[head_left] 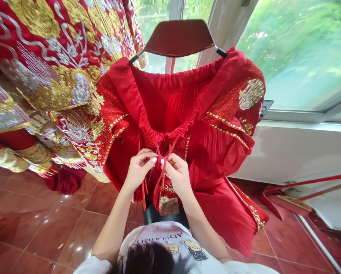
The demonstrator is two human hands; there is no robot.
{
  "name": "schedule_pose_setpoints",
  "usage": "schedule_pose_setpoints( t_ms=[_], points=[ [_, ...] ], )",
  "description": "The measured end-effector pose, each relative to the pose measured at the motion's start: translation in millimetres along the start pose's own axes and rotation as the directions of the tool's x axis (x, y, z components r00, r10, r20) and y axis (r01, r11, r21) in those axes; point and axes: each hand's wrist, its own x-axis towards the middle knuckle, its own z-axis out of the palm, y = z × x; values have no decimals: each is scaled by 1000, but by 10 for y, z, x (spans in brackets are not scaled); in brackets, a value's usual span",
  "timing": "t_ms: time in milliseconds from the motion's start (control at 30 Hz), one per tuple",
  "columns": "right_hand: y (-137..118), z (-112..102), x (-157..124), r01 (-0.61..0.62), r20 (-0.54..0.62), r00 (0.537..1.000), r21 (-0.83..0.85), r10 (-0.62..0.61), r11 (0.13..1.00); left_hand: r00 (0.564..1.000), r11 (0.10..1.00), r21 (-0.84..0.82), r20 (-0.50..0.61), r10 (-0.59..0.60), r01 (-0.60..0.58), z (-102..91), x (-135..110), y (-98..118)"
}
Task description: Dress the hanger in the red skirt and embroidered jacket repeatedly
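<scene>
A red skirt (216, 160) with gold trim and beaded emblems hangs in front of me by its gathered waistband (176, 78). Two ends of a red drawstring (174, 144) come out at the front of the waistband and cross in a loop or knot between my hands. My left hand (140, 167) pinches the cord from the left, thumb against fingers. From the right, my right hand (176, 171) pinches it too, with the fingertips of both hands almost meeting. The fingers partly hide the knot, and one cord end hangs down below it.
A brown hanger (180, 38) with black-tipped clips spreads the waistband. Embroidered red and gold garments (59, 57) crowd the left side. Windows (296, 57) stand behind, over a white wall (287, 152). A red dustpan (290, 203) lies at right on the tiled floor (59, 224).
</scene>
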Motion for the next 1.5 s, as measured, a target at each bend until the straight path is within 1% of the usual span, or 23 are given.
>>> schedule_pose_setpoints(
  t_ms=[133, 233, 333, 400, 467, 567, 633, 700, 767, 833, 867, 933, 1000, 1067, 1100, 1167, 1200, 1267, 1333, 1367, 1400, 1433, 1500],
  points=[
    [-7, 11, -12, -29, 15, 999, -1, 29, 1000, 989, 960, -256, -62, -136, 116, 83, -8, 15],
    [-15, 23, -19, -1, 11, 1000, -34, 1, 999, 955, 859, -443, -23, -297, 256, 169, -21, 68],
    [-14, 22, -40, 88, -5, 996, -104, -89, 991, 926, 789, -511, 38, -375, 340, 191, -52, 113],
    [3, 6, -61, 180, -54, 980, -195, -193, 964, 928, 795, -486, 105, -357, 361, 173, -86, 134],
    [31, -22, -81, 289, -114, 934, -313, -338, 905, 935, 823, -444, 154, -319, 354, 151, -127, 154],
    [84, -74, -96, 398, -142, 860, -416, -490, 818, 950, 853, -418, 137, -280, 312, 136, -186, 180],
    [115, -102, -98, 415, -137, 851, -417, -508, 808, 956, 877, -381, 110, -272, 293, 134, -215, 176],
    [140, -115, -101, 413, -133, 857, -401, -497, 818, 973, 944, -239, 15, -231, 228, 128, -240, 146],
    [160, -113, -106, 401, -138, 863, -395, -485, 826, 978, 994, 37, -182, -98, 106, 115, -265, 99],
    [179, -94, -111, 379, -153, 870, -401, -469, 834, 921, 951, 310, -370, 124, -4, 100, -287, 66],
    [187, -78, -113, 367, -161, 874, -401, -459, 839, 881, 927, 373, -427, 203, -33, 95, -294, 64],
    [200, -38, -114, 342, -173, 885, -389, -433, 855, 847, 956, 288, -491, 203, -62, 91, -294, 96],
    [208, 6, -112, 323, -173, 898, -363, -404, 874, 886, 999, -5, -462, 36, -44, 98, -277, 160],
    [209, 43, -113, 305, -166, 911, -343, -377, 888, 923, 963, -268, -363, -128, 28, 107, -259, 217],
    [205, 55, -114, 299, -167, 914, -339, -370, 892, 931, 940, -335, -324, -171, 56, 106, -256, 232],
    [193, 63, -118, 293, -165, 917, -337, -362, 895, 931, 946, -318, -323, -173, 65, 85, -270, 224],
    [184, 60, -121, 294, -167, 916, -338, -364, 894, 922, 974, -225, -369, -120, 37, 61, -286, 205],
    [160, 42, -124, 305, -166, 912, -336, -375, 891, 870, 992, 115, -483, 96, -45, -12, -326, 158],
    [134, 20, -126, 317, -154, 909, -345, -386, 884, 794, 893, 443, -512, 329, -85, -96, -352, 132],
    [122, 12, -126, 324, -146, 907, -356, -394, 877, 774, 859, 505, -508, 378, -89, -132, -355, 134],
    [112, 8, -127, 326, -132, 908, -369, -397, 870, 774, 873, 477, -515, 368, -98, -160, -349, 148],
    [105, 8, -126, 328, -117, 910, -381, -397, 864, 794, 924, 367, -528, 302, -108, -177, -337, 171],
    [97, 19, -123, 330, -89, 915, -396, -394, 857, 859, 996, 10, -505, 80, -87, -189, -306, 229]
  ],
)
